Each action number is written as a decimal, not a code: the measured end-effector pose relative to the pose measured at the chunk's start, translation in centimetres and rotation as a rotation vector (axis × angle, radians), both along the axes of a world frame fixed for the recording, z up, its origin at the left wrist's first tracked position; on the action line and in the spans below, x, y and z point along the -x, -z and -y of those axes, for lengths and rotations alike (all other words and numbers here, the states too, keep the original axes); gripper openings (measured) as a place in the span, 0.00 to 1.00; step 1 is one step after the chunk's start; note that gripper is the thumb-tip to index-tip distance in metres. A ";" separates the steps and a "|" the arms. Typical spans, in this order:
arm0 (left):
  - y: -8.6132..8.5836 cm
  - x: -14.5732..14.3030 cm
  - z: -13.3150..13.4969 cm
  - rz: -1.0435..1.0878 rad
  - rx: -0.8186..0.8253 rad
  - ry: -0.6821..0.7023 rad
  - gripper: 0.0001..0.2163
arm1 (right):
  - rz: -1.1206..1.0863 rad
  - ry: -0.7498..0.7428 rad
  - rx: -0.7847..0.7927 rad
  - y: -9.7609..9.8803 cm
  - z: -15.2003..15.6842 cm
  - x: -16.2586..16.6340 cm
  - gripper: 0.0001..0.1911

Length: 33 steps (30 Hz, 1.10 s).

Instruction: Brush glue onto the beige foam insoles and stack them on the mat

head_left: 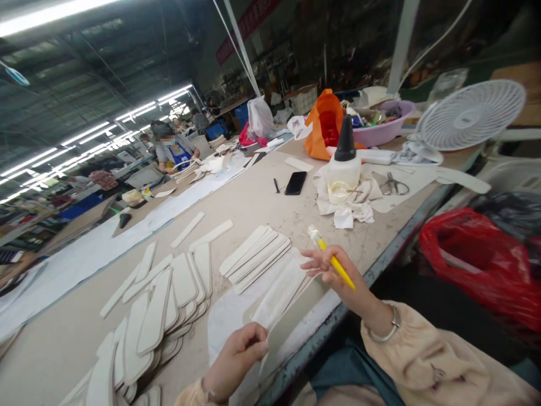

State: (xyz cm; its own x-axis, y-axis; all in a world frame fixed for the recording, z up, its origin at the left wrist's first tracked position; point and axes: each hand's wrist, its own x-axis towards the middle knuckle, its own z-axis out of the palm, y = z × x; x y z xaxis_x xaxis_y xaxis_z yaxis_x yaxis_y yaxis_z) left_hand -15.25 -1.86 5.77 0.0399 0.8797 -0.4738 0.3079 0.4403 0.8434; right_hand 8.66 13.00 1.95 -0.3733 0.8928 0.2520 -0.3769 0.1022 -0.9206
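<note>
- Our left hand [242,356] has thumb and fingers clamped on the near end of a pale strip [279,290], right by the table [249,200]'s near edge.
- We've got a yellow brush [338,266] gripped in our right hand [333,273], some fingers spread apart.
- Messy pile of pale pieces [155,310] to our left, neat stack [256,256] just beyond the strip, bottle [343,173] farther right.

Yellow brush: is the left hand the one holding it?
No, the yellow brush is held in the right hand, well apart from the left hand.
</note>
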 end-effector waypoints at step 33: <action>5.9 2.2 1.3 -0.365 -0.170 -0.578 0.13 | 0.861 0.443 -0.489 5.0 -2.9 5.6 0.13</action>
State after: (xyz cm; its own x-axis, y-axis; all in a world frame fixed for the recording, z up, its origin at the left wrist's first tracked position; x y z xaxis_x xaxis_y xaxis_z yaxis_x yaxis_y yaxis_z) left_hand -17.46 -3.18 -0.12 -0.5918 0.7748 -0.2222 0.3409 0.4904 0.8021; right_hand 3.09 15.89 -3.08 -0.2639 0.8661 0.4245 0.5373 0.4975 -0.6810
